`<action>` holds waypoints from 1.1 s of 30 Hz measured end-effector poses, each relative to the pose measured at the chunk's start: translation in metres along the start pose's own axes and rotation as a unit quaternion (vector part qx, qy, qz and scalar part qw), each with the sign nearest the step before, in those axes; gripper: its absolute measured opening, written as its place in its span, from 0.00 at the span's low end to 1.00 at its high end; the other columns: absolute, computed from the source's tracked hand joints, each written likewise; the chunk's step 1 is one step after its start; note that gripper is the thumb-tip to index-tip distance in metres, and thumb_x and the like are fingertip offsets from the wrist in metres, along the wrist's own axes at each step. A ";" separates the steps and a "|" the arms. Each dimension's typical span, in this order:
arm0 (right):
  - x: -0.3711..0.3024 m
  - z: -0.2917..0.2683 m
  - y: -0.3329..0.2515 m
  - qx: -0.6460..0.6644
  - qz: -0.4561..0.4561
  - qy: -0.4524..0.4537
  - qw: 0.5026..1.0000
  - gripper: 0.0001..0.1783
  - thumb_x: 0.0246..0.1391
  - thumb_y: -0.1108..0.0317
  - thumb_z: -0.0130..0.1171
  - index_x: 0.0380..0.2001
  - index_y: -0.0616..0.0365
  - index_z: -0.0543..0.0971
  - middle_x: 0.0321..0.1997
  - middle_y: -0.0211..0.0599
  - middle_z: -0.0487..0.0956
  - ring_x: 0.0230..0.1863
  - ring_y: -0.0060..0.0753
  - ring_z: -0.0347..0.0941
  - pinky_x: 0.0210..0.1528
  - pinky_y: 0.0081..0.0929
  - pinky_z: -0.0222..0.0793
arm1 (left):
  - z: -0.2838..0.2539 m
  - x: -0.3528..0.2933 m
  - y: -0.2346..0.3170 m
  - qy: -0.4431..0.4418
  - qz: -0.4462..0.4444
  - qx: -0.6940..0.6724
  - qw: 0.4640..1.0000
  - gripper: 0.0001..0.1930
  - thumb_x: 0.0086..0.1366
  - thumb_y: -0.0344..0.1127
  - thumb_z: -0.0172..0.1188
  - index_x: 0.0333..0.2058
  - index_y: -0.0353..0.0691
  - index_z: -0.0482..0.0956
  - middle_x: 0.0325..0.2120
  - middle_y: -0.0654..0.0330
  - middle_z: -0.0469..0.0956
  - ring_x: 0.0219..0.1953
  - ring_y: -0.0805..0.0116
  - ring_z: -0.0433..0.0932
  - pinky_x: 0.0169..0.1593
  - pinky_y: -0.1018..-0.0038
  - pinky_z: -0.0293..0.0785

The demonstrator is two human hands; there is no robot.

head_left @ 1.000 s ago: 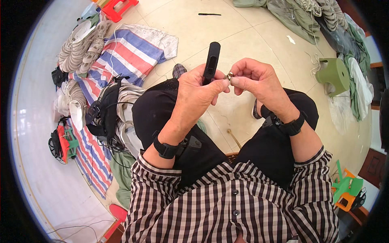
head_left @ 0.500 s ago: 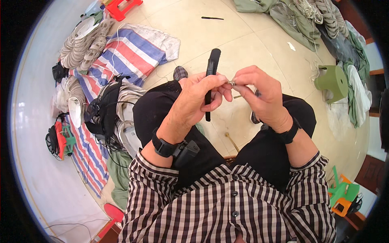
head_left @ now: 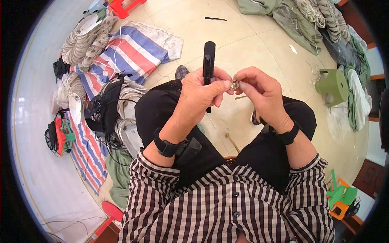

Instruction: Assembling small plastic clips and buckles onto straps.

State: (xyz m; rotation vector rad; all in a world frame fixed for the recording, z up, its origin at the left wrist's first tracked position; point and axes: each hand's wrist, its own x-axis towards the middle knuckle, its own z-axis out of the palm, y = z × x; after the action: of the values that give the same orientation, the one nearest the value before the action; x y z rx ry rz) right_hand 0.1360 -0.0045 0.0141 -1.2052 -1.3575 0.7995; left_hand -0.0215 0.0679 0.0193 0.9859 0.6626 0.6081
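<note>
My left hand is closed, with a slim black utility knife held upright through its fingers. Its thumb and fingertips also pinch one side of a small, pale, cord-like loop. From the other side, my right hand is closed in a pinch on the same loop. Fingertips partly cover the loop, so its exact kind is hard to make out. Both hands meet above the floor, between and beyond my knees.
Striped sheeting lies at the left, with stacks of pale strap coils and black straps. A green stool stands right. A thin black object lies on the far floor. Green cloth lies far right.
The black knife has swung more upright and slightly left in my left hand. The fingertips have shifted a little, and more of the pale loop shows between them.
</note>
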 end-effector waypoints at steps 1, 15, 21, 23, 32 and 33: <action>0.001 -0.002 -0.002 0.051 0.065 -0.007 0.997 0.09 0.47 0.82 0.50 0.35 0.63 0.73 0.32 0.32 0.74 0.31 0.22 0.72 0.34 0.19 0.70 | 0.000 0.000 0.000 0.002 0.010 0.012 1.000 0.06 0.54 0.28 0.57 0.29 0.33 0.73 0.20 0.58 0.75 0.14 0.81 0.66 0.17 0.87 0.59; 0.005 -0.007 -0.007 0.131 0.166 -0.097 0.973 0.13 0.49 0.75 0.54 0.39 0.64 0.71 0.33 0.33 0.76 0.35 0.19 0.73 0.37 0.17 0.70 | 0.001 -0.003 0.002 0.025 0.027 0.070 0.997 0.06 0.54 0.28 0.59 0.31 0.34 0.73 0.20 0.60 0.75 0.13 0.83 0.65 0.15 0.88 0.56; 0.003 -0.008 -0.008 0.138 0.172 -0.094 0.971 0.12 0.48 0.75 0.55 0.38 0.64 0.72 0.33 0.32 0.76 0.34 0.19 0.72 0.36 0.16 0.69 | 0.001 -0.004 0.001 0.024 0.041 0.077 0.996 0.06 0.54 0.28 0.58 0.30 0.34 0.73 0.20 0.60 0.75 0.13 0.83 0.64 0.15 0.88 0.56; 0.004 -0.009 -0.006 0.134 0.158 -0.091 0.974 0.11 0.48 0.76 0.55 0.37 0.64 0.72 0.32 0.31 0.76 0.32 0.17 0.71 0.35 0.15 0.69 | 0.001 -0.002 0.002 0.020 0.041 0.081 0.996 0.06 0.54 0.27 0.58 0.30 0.34 0.73 0.20 0.60 0.75 0.13 0.83 0.64 0.15 0.87 0.57; 0.003 -0.009 -0.004 0.128 0.156 -0.088 0.975 0.11 0.48 0.76 0.54 0.37 0.63 0.73 0.31 0.30 0.75 0.31 0.16 0.71 0.35 0.15 0.69 | 0.000 -0.003 0.001 0.012 0.040 0.076 0.996 0.05 0.55 0.28 0.57 0.30 0.34 0.73 0.21 0.59 0.75 0.14 0.83 0.64 0.16 0.87 0.57; 0.004 -0.009 -0.004 0.128 0.156 -0.088 0.975 0.11 0.48 0.76 0.54 0.37 0.63 0.73 0.31 0.30 0.75 0.31 0.16 0.71 0.35 0.15 0.69 | 0.000 -0.003 0.001 0.012 0.041 0.076 0.996 0.05 0.55 0.28 0.57 0.30 0.34 0.73 0.21 0.59 0.75 0.14 0.83 0.64 0.16 0.87 0.57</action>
State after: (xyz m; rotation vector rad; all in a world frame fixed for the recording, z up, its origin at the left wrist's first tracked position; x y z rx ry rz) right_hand 0.1441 -0.0035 0.0203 -1.1764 -1.1736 1.2899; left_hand -0.0238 0.0665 0.0207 1.1533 0.7005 0.6488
